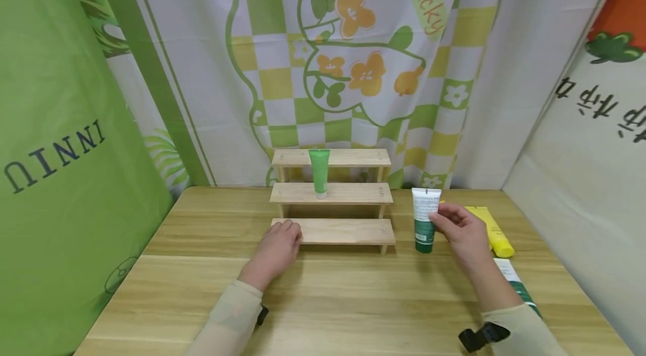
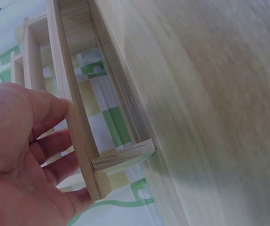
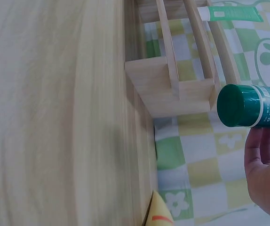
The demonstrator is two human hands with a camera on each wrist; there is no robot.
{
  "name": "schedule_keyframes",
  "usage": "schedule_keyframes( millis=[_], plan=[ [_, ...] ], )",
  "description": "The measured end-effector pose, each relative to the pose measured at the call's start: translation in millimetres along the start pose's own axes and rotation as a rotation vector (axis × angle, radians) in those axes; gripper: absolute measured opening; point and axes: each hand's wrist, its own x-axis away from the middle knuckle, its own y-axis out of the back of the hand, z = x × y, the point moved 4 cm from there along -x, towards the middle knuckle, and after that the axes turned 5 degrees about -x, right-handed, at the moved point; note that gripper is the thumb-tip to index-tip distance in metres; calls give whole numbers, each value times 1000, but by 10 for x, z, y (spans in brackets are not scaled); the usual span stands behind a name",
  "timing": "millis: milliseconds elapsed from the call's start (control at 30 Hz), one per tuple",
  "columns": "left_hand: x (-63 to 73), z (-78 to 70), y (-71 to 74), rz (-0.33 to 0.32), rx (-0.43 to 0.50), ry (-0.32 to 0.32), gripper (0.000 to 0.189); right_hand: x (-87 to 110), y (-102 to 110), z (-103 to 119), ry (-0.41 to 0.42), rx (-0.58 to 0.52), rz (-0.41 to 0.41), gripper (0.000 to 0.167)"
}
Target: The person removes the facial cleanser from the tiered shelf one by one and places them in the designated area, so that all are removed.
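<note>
My right hand (image 1: 463, 230) pinches a white-and-dark-green squeeze tube (image 1: 425, 220) by its side, cap down, in the air right of the three-step wooden shelf (image 1: 333, 231). In the right wrist view the tube's dark green cap (image 3: 232, 105) points toward the shelf's end. At the left end of the lowest step, my left hand (image 1: 277, 246) grips the board; the left wrist view has the thumb (image 2: 55, 106) against the board's edge and the other fingers curled by it. A light green tube (image 1: 320, 172) stands cap down on the middle step.
On the table's right side lie a yellow tube (image 1: 490, 231) and another white-and-green tube (image 1: 517, 283), partly hidden by the right forearm. A patterned curtain (image 1: 363, 64) hangs right behind the shelf. Green fabric (image 1: 65, 148) borders the left side.
</note>
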Motion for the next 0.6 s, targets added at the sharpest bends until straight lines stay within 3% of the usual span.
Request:
schedule_keyframes(
  millis=[133, 433, 600],
  plan=[
    [1, -7, -1, -7, -2, -3, 10, 53, 94, -4, -29, 58, -6, 17],
    [22, -33, 39, -29, -8, -19, 12, 151, 349, -39, -74, 417, 32, 45],
    [11, -26, 23, 0, -11, -7, 11, 179, 480, -76, -93, 484, 68, 50]
  ],
)
